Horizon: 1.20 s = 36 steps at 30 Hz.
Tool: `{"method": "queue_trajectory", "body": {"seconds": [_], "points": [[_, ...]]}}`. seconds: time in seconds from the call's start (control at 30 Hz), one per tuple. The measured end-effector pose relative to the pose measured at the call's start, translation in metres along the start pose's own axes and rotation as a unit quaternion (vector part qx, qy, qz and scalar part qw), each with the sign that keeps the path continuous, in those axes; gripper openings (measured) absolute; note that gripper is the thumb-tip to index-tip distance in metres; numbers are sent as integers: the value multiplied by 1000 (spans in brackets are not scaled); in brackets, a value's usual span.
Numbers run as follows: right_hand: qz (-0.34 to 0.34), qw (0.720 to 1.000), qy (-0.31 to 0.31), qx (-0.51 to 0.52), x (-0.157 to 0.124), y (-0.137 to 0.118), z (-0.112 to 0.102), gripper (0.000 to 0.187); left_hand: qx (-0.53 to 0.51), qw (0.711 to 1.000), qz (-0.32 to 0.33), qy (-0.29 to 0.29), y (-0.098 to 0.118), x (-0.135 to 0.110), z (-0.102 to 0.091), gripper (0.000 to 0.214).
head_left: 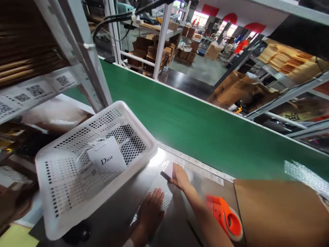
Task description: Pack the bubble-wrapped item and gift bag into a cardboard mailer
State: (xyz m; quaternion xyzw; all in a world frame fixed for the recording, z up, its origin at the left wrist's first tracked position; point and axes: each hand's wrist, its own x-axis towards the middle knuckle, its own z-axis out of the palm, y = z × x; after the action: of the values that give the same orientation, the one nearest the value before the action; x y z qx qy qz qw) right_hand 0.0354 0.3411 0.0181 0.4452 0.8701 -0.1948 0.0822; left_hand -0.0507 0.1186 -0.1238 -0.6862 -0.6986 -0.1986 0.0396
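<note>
Right forearm [202,209] nearest; hands apart. Right hand [179,177] clamped on a small box [168,169] toward the far end of the bubble wrap [167,198]; left hand [153,206] laid flat on the wrap. Metal table [137,183] beneath. Left: white basket [153,150] crowding the space, Dior bag [109,156] inside. Right: orange tape dispenser [224,216], brown sheet [280,212] beside it. Beyond: green belt [180,116], partly blocked by a grey post [88,58]

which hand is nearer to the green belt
Right. The right hand grips a small box near the green belt; the left hand lies on bubble wrap, farther from the belt and closer to the wearer.
</note>
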Motion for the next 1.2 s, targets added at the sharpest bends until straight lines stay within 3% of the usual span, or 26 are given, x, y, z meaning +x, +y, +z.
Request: {"method": "queue_trajectory", "body": {"seconds": [0.27, 0.5, 0.9, 1.07, 1.13, 1.2], "points": [[13, 999, -17, -25, -1, -4, -3, 91, -5, 1000, -10, -19, 1, -1, 1, 67], [23, 1000, -12, -17, -2, -6, -3, 93, 12, 1000, 0, -1, 1, 0, -1, 63], [21, 1000, -18, -9, -9, -9, -6, 88, 4, 1000, 8, -20, 1, -2, 0, 61], [7, 1000, -12, 17, -2, 0, -2, 105, -17, 999, -5, -37, -1, -2, -2, 64], [14, 999, 8, 36, 9, 10, -6, 96, -28, 999, -5, -36, 1, -1, -2, 66], [53, 997, 37, 43, 23, 22, -13, 67, -32, 999, -12, -18, 3, -1, -1, 66]]}}
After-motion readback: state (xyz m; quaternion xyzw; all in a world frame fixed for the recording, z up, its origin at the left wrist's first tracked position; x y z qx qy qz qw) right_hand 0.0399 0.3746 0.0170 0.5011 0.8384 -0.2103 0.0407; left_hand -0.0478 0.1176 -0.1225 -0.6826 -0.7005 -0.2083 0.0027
